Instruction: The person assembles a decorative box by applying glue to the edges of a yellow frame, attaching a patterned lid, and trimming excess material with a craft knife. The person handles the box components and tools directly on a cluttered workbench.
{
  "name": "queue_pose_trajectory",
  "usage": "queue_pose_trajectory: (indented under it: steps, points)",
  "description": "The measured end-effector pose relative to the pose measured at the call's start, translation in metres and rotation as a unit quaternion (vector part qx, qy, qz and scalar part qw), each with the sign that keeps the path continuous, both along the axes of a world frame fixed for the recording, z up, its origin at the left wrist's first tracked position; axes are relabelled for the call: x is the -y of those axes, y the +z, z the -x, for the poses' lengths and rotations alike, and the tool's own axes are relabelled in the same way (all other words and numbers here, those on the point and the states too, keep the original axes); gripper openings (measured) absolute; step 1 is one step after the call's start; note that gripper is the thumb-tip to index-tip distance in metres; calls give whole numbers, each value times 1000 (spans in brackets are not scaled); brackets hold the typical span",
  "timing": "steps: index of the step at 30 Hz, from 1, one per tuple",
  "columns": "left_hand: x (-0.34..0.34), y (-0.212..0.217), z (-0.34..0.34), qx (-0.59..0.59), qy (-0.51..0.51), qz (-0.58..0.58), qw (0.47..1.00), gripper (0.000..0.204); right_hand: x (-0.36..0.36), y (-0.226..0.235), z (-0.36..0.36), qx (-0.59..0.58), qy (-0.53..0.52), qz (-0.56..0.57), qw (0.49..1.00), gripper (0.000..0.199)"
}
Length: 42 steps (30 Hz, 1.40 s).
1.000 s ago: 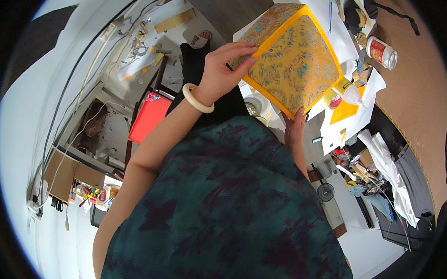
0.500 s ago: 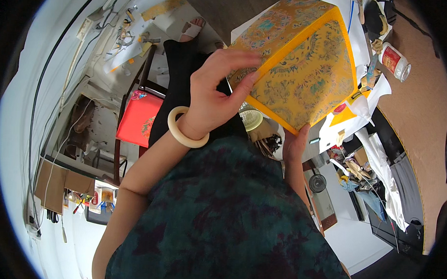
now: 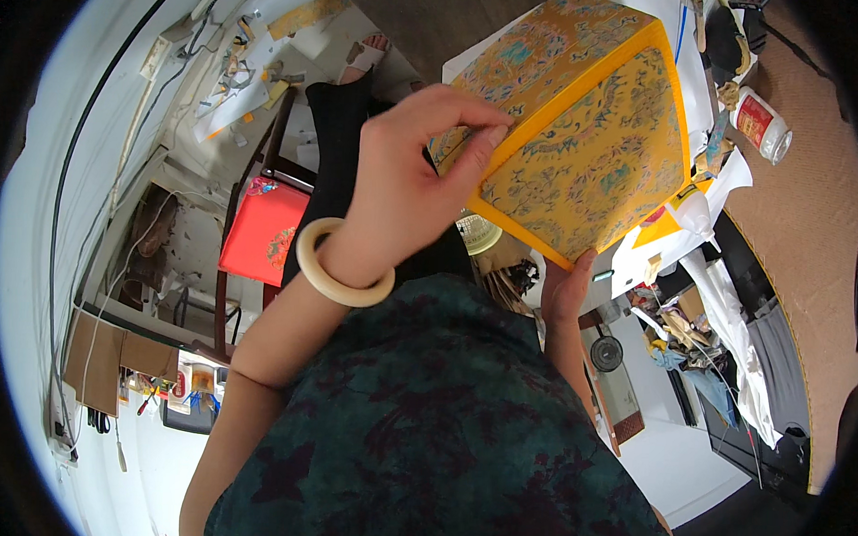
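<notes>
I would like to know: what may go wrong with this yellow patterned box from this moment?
The right hand supports the yellow patterned box near its lower corner, so the box could tip or slip.

The left hand has thumb and fingertips at the box's yellow border; pressing there might crease it.

The white bottle appears close to the box's right edge, so turning the box might knock it.

I have the left forearm point(image 3: 280, 338) slanting up from a bent elbow point(image 3: 253, 377), the left hand point(image 3: 402, 173) showing me its back. Its thumb point(image 3: 474, 163) and forefinger point(image 3: 463, 107) tips sit close together; whether they touch, I can't tell. My right hand point(image 3: 570, 290) points upward, thumb extended, other fingers mostly hidden from me, above a steep right forearm point(image 3: 568, 353).
</notes>
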<state>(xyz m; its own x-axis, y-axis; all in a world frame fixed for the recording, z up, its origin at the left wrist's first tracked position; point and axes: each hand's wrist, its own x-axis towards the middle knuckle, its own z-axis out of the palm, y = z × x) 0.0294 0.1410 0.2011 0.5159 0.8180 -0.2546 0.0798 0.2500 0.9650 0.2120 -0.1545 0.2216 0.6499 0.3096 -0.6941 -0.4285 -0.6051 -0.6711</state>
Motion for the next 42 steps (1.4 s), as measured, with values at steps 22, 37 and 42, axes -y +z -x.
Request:
queue_pose_trajectory:
  steps: [22, 37, 42]
  points:
    - [-59, -30, -3, 66, -193, 232, 951, 12, -3, 4, 1, -6, -9, 9, 1000, 66]
    - [-5, -81, -17, -55, -62, -137, 987, 37, -42, -1, -6, 30, -131, -28, 991, 55]
    - [12, -52, -29, -11, -81, -42, 996, 51, -47, 2, -13, 39, -159, -65, 984, 54]
